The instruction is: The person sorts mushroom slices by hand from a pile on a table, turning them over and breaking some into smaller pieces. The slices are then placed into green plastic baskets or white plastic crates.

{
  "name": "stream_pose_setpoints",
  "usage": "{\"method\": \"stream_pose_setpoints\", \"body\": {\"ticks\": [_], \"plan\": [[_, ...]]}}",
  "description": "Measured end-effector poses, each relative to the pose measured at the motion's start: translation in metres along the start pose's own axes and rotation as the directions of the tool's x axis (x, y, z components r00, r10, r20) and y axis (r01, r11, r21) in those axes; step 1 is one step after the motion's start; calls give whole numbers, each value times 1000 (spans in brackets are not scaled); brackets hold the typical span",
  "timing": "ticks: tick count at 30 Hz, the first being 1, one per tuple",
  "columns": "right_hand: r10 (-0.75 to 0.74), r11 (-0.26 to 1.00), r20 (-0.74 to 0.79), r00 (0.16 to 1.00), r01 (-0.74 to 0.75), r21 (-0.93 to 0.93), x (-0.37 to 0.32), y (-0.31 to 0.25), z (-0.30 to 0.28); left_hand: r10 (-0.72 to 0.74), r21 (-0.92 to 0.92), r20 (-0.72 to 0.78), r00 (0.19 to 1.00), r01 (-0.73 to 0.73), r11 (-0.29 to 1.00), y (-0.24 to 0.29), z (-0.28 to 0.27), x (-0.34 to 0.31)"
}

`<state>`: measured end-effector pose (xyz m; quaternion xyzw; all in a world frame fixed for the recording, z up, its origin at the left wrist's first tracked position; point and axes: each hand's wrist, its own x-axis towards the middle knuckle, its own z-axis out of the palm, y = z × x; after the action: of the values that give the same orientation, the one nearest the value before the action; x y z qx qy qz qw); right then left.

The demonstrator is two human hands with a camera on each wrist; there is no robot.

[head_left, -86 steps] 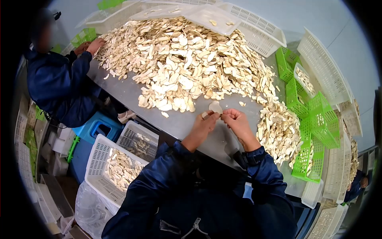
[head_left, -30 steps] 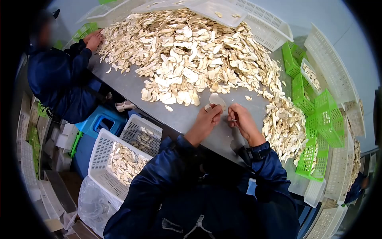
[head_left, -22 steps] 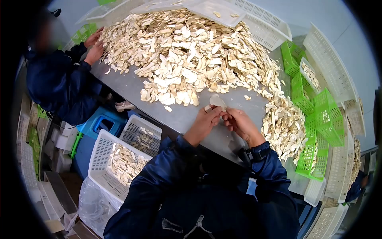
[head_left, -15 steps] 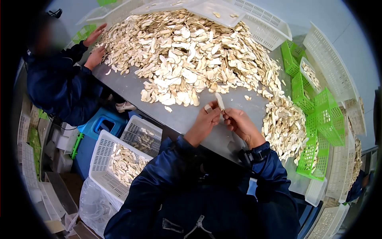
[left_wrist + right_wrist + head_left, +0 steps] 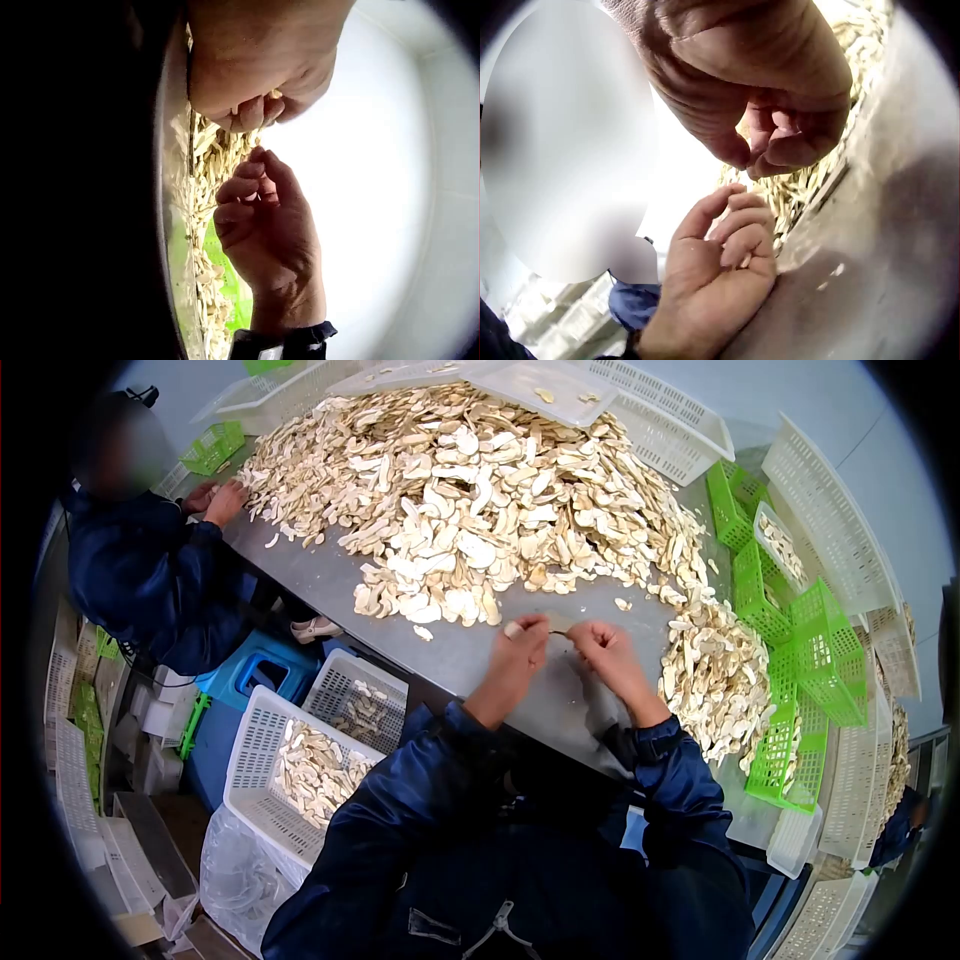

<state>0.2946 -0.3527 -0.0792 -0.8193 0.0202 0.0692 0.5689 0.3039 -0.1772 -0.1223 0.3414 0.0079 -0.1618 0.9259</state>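
Note:
A thin, pale dried slice [image 5: 558,628], like cut mushroom, spans the small gap between both hands over the grey metal table [image 5: 540,710]. My left hand [image 5: 515,665] pinches one end, and a small whitish patch shows at its fingers. Thumb and forefinger of my right hand [image 5: 610,665] are pinched together at the slice's other edge. In the left wrist view the right hand [image 5: 274,232] has its fingers curled, fingertips close below the left hand [image 5: 262,67]. The right wrist view shows the left hand's [image 5: 712,277] fingers bent inward; the slice hardly shows there.
A large heap of pale slices [image 5: 470,510] covers the far table, with a smaller pile [image 5: 715,680] on the right. Green baskets [image 5: 785,755] line the right edge. A white crate [image 5: 250,795] holding slices stands lower left. Another person [image 5: 150,580] works at the far left.
The right hand was apart from the slice, then came back to its edge. The slice has turned from facing up to upright and now lies nearly level. The other person's hands drew back.

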Motion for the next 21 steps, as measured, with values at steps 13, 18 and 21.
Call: {"method": "stream_pose_setpoints", "body": {"ticks": [13, 18, 21], "plan": [[-309, 608, 162, 937, 326, -724, 28, -16, 0, 8, -13, -5, 1000, -8, 1000, 7, 0, 0], [-169, 910, 27, 985, 167, -380, 37, -3, -8, -11, 116, -1, 1000, 11, 993, 5, 5, -2], [104, 959, 104, 989, -127, 254, 32, -8, -19, 1, 174, 1, 1000, -1, 985, 6, 10, -5]]}}
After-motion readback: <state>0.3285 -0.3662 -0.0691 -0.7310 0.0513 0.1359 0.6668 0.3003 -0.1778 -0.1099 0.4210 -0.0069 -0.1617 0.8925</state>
